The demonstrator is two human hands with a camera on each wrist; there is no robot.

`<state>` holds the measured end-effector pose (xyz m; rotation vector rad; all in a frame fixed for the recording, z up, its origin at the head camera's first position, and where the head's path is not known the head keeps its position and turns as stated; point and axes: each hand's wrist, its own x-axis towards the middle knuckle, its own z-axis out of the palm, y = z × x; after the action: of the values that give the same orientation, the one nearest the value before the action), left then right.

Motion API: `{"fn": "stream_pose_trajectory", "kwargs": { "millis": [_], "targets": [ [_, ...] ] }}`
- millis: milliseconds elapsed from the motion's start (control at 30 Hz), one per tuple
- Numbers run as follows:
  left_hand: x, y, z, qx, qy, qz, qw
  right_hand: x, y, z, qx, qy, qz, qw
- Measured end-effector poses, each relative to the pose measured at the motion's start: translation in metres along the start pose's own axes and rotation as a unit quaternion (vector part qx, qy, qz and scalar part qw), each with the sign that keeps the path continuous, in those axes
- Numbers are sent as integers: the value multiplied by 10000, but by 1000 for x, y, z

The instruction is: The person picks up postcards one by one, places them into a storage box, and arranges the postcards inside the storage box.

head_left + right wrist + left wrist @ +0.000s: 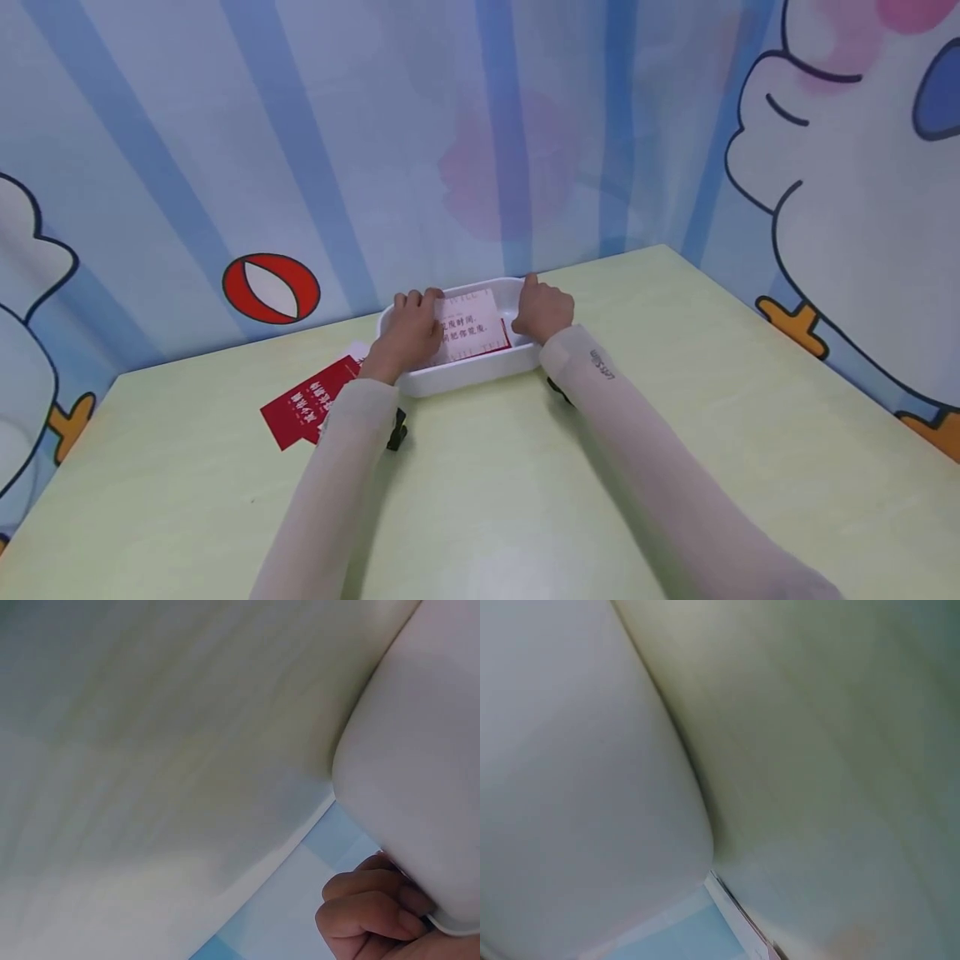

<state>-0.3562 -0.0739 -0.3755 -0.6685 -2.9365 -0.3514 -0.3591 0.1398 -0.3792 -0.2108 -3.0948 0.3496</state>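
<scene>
A white plastic tray (468, 377) with rounded corners stands at the back of the table by the wall. Inside it lies a pale pink card (476, 325) printed with Chinese text, a red edge showing at its right side. My left hand (410, 332) lies over the tray's left end, its fingers at the far rim and part of the card covered. At the right end, my right hand (543, 310) grips the rim; in the right wrist view its curled fingers (367, 904) hook the tray's outer edge. The left wrist view has only the tray wall (585, 780), no fingers.
Red cards (303, 404) with white lettering lie on the table left of the tray, partly behind the left forearm. The pale table (480, 500) meets a blue striped wall covering (390, 142) right behind the tray. Cartoon birds are printed at both sides.
</scene>
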Motion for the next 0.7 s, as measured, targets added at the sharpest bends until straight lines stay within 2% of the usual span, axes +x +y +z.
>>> {"fn": "stream_pose_trajectory", "kwargs": {
  "millis": [267, 533, 700],
  "targets": [
    [-2, -1, 3, -218, -213, -42, 9995, -2, -1, 3, -47, 83, 54, 9999],
    [-1, -2, 3, -45, -241, 271, 9993, -3, -2, 1, -47, 45, 66, 10000],
    [-2, -2, 2, -107, -361, 305, 9988, -4, -3, 1, -39, 45, 116, 9999]
  ]
}}
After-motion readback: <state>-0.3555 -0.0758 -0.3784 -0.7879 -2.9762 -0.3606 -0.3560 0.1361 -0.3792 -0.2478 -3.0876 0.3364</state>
